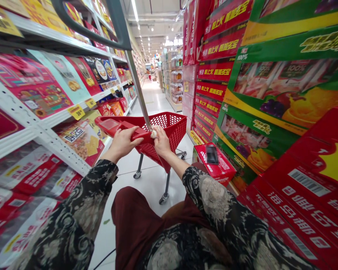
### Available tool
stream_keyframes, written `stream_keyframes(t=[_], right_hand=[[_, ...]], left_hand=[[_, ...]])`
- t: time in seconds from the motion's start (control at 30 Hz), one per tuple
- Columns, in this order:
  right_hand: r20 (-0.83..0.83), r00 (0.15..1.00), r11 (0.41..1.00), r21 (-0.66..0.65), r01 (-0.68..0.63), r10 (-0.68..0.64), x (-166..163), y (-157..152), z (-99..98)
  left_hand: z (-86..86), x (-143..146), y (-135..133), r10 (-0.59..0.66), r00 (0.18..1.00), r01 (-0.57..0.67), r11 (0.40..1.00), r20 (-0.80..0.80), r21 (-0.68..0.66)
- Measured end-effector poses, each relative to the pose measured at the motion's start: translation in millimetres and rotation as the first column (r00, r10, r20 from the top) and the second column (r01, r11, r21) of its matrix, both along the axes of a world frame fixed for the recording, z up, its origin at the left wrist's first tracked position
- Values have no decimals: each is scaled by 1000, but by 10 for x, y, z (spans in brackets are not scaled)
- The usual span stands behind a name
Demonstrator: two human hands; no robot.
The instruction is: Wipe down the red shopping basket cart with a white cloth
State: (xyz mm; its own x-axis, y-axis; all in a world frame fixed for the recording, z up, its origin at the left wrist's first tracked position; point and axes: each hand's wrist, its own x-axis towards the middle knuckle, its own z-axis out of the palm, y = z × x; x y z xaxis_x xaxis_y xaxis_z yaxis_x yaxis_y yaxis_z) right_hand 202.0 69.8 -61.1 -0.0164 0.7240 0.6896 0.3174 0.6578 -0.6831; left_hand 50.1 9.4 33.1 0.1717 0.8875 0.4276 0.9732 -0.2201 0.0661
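A red shopping cart basket (174, 140) on grey wheeled legs stands in front of me, with a slanted metal pole (139, 90) rising from it to a dark grey handle (124, 35). My left hand (122, 144) lies on the basket's red rim at the left, fingers stretched out and thumb apart. At the near rim, beside the foot of the pole, my right hand (161, 141) is closed on a crumpled white tissue (154, 133) pressed against the cart. The undersides of the fingers are partly hidden.
Shelves (53, 120) of boxed and bagged goods run along the left. Tall stacks of green drink cartons (270, 123) and red cartons (214, 71) line the right. A red box (215, 161) stands low beside my right knee. The tiled aisle (153, 92) stretches ahead.
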Motion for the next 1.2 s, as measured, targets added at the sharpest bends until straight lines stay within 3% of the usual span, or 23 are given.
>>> stream_keyframes(t=[0.37,0.63,0.8,1.1,1.2], right_hand=[[-50,999,1000,13,1,0,77,3,117],[-166,986,992,115,52,-33,252,-92,278],[-117,993,982,185,35,-14,353,-190,473],[-11,999,976,216,-32,36,321,-372,731],[78,997,990,142,13,-24,358,-358,734]], left_hand=[[40,372,-11,75,997,-74,997,27,-16],[26,490,30,-156,980,154,988,124,24],[-50,412,100,72,995,-74,997,64,19],[-110,523,62,83,997,-82,996,-11,25],[-102,564,25,96,995,-95,995,-22,43]])
